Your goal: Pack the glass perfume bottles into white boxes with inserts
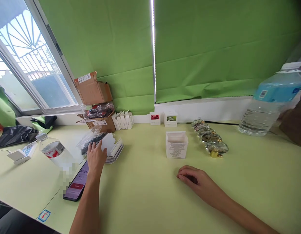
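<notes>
My left hand (95,157) reaches to a plastic bag (88,143) with something black in it, and its fingertips seem to touch it. The fingers are stretched out, with the thumb apart. Just right of that hand lie flattened white cartons (113,151) in a small stack. My right hand (193,178) rests on the table, fingers curled loosely, with nothing visible in them. In front of it stands a small white box (176,146), open at the top, with printed text on its front.
A row of glass bottles with gold fittings (209,136) lies at the right. Behind stand picture boxes (170,119), narrow white cartons (122,120) and stacked cardboard boxes (94,92). A phone (77,185), a water bottle (53,149) and a large jug (265,107) flank the table (140,195).
</notes>
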`<state>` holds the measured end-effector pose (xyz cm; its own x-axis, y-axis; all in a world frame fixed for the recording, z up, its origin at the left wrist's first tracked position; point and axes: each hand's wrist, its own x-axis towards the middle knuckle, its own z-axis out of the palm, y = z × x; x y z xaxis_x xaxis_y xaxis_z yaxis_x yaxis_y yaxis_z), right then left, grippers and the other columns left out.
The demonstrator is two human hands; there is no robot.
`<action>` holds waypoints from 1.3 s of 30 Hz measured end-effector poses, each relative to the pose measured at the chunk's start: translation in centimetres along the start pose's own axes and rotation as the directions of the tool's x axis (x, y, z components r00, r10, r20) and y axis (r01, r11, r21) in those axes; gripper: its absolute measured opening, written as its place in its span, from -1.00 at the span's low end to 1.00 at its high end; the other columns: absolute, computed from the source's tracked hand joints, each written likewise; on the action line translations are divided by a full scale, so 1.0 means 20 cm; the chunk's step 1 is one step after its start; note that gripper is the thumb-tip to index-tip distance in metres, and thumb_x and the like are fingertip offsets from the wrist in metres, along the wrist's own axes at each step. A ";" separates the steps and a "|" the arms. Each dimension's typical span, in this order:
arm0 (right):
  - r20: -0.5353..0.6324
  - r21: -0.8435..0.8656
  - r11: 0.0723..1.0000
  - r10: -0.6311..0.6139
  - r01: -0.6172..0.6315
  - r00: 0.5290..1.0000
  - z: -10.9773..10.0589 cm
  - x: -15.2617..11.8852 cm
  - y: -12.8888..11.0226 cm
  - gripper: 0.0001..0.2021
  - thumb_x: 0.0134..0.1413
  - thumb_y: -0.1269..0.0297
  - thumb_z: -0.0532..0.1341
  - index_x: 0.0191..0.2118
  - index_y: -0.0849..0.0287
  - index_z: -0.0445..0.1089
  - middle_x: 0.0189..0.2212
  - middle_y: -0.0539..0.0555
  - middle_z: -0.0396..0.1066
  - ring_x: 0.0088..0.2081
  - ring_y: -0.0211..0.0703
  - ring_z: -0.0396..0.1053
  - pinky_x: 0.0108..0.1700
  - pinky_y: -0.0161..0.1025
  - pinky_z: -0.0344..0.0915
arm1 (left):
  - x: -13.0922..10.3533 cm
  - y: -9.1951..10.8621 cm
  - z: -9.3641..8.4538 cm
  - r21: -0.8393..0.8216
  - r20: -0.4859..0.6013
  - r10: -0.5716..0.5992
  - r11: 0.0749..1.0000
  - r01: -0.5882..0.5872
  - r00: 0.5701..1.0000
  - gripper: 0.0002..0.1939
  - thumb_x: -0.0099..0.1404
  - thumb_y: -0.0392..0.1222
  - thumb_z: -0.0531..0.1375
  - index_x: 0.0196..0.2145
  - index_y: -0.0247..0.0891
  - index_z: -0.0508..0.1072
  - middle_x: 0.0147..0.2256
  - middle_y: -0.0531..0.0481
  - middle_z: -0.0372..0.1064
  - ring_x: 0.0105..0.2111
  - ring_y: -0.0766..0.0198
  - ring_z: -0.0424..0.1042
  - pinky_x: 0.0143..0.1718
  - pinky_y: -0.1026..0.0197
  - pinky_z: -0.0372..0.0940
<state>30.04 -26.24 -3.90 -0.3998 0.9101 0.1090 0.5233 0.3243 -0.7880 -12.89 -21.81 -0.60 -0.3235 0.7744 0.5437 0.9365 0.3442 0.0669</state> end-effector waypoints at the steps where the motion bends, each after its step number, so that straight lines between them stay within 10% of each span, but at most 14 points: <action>1: 0.000 -0.002 1.000 -0.003 0.003 1.000 0.00 0.00 0.00 -0.65 0.18 0.01 0.04 -0.37 0.12 0.45 -0.30 0.09 0.43 -0.35 -0.14 0.32 -0.35 -0.23 0.23 | -0.01 0.00 0.00 0.001 0.002 0.013 1.000 -0.013 1.000 -0.47 0.26 -0.11 0.06 0.17 -0.31 0.27 0.12 -0.28 0.25 0.21 -0.12 0.07 0.18 -0.10 0.05; 22: 0.012 -0.034 0.999 -0.026 0.026 1.000 0.00 0.00 -0.01 -0.70 0.21 0.09 0.04 -0.34 0.11 0.44 -0.26 0.07 0.42 -0.33 -0.17 0.34 -0.33 -0.25 0.22 | 0.02 0.06 -0.10 -0.250 -0.182 -0.003 0.967 -0.044 0.983 -0.72 0.28 -0.15 0.05 -0.30 -0.27 0.54 0.00 -0.17 0.37 0.16 0.02 0.17 0.19 0.00 0.08; 26: 0.016 -0.024 0.999 -0.030 0.030 0.999 0.00 0.00 -0.01 -0.70 0.22 0.09 0.04 -0.35 0.12 0.43 -0.27 0.07 0.41 -0.34 -0.18 0.33 -0.33 -0.26 0.21 | 0.00 0.16 -0.24 -0.592 -0.400 -0.158 0.796 -0.123 0.903 -0.73 0.30 -0.06 0.07 -0.20 -0.23 0.47 -0.07 -0.09 0.42 -0.05 0.15 0.38 -0.01 0.12 0.27; 31: 0.006 -0.021 0.999 -0.032 0.032 0.999 0.00 0.00 -0.03 -0.70 0.22 0.10 0.04 -0.34 0.13 0.44 -0.29 0.08 0.41 -0.35 -0.17 0.31 -0.34 -0.26 0.19 | -0.05 0.32 -0.32 -0.928 -0.175 -0.401 0.372 -0.015 0.899 -0.68 0.24 0.04 0.14 -0.21 -0.27 0.39 -0.43 0.03 0.42 -0.51 0.37 0.36 -0.48 0.34 0.28; 34: -0.004 0.001 1.000 -0.025 0.025 1.000 0.00 -0.01 -0.04 -0.72 0.20 0.10 0.06 -0.29 0.12 0.46 -0.29 0.07 0.42 -0.36 -0.18 0.30 -0.34 -0.25 0.20 | -0.13 0.47 -0.32 -0.981 0.038 -0.290 0.172 0.091 0.956 -0.67 0.21 0.06 0.17 -0.21 -0.25 0.35 -0.48 0.07 0.39 -0.60 0.41 0.31 -0.60 0.39 0.22; 39: 0.065 0.224 0.974 0.025 -0.039 0.998 0.01 -0.05 -0.11 -0.66 0.17 0.07 0.12 -0.01 0.10 0.38 -0.22 0.09 0.42 -0.42 -0.24 0.27 -0.40 -0.27 0.24 | -0.32 0.71 -0.34 -0.984 0.146 -0.044 0.101 0.150 0.988 -0.69 0.25 0.05 0.14 -0.18 -0.22 0.31 -0.42 0.06 0.40 -0.57 0.41 0.33 -0.60 0.40 0.24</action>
<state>29.06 -27.84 -2.45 -0.4349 0.8991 0.0495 0.3563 0.2224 -0.9075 3.48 -25.41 2.50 -0.3806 0.8277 0.4124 0.1792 -0.3715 0.9110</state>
